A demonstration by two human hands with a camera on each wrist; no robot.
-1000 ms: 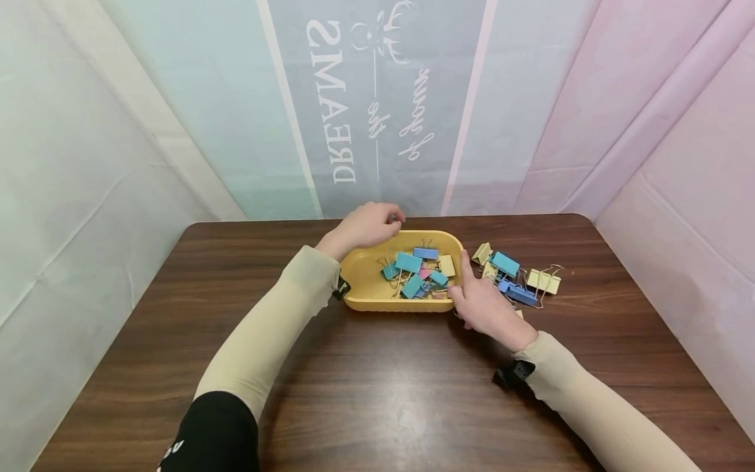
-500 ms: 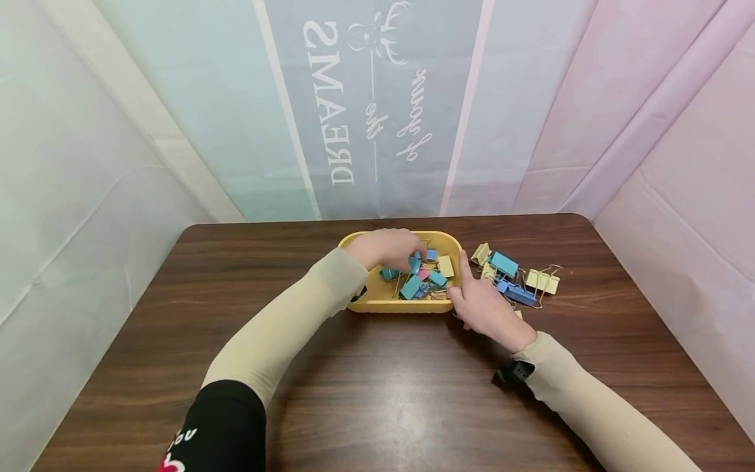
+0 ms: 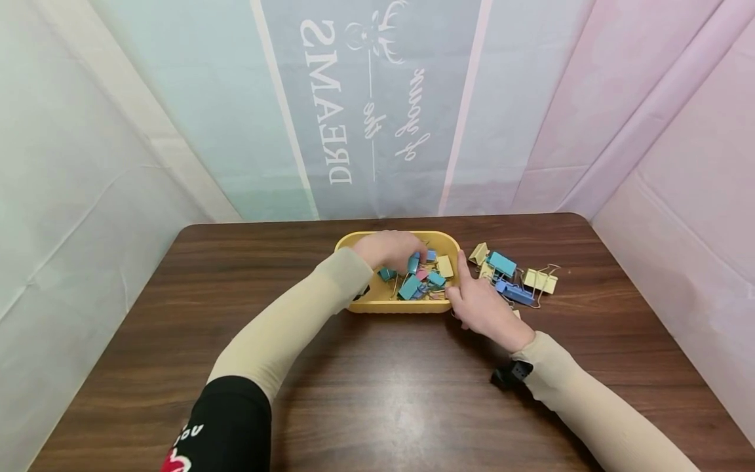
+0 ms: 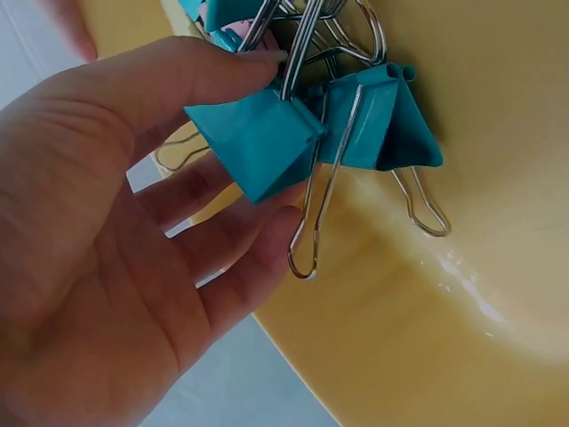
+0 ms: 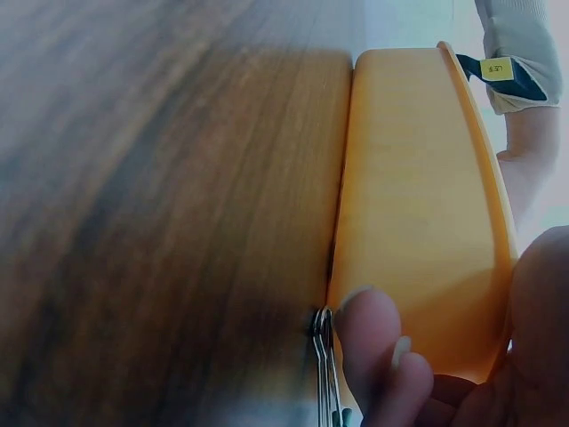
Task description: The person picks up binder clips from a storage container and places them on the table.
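Inside the yellow tray (image 3: 401,307) lies a heap of binder clips in teal, blue, yellow and pink. My left hand (image 3: 389,250) reaches over the tray's back left side into that heap. In the left wrist view its thumb and fingers pinch a teal binder clip (image 4: 253,142); a second teal clip (image 4: 378,120) sits against it. My right hand (image 3: 482,305) holds the tray's right end, index finger stretched along the outside and thumb at the rim. Beside its fingertips, in the right wrist view, silver clip handles (image 5: 323,356) stick out; the rest of that clip is hidden.
Right of the tray, several loose binder clips lie piled on the brown table (image 3: 377,393), among them a teal one (image 3: 502,263), a blue one (image 3: 515,293) and a yellow one (image 3: 540,281). A printed curtain (image 3: 377,98) hangs behind the table.
My left hand has moved right and down from the tray's back rim into the heap and taken hold of a teal binder clip. The right hand has stayed at the tray's right end.
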